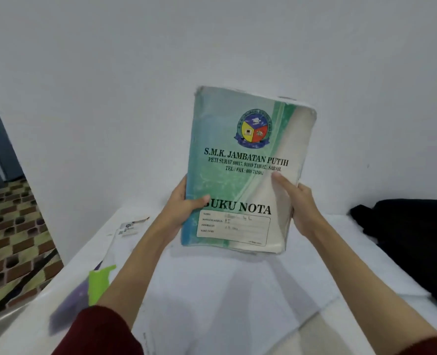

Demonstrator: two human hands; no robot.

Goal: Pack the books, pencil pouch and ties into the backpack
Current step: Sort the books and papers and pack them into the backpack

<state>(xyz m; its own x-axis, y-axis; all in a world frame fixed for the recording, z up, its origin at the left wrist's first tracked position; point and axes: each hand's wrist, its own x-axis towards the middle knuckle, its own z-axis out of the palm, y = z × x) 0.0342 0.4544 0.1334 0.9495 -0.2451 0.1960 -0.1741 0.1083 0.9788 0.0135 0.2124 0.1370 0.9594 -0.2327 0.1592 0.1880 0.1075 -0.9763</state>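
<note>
A stack of green and white notebooks stands upright in the air above the white table, its front cover reading "BUKU NOTA". My left hand grips its lower left edge, thumb on the cover. My right hand grips the lower right edge, thumb on the front. The black backpack lies on the table at the right, partly cut off by the frame edge. A purple and bright green item lies blurred at the table's left.
A small printed label or paper lies near the table's far left corner. The white wall rises directly behind the table. Patterned brown floor and a blue door lie to the left, below the table's edge.
</note>
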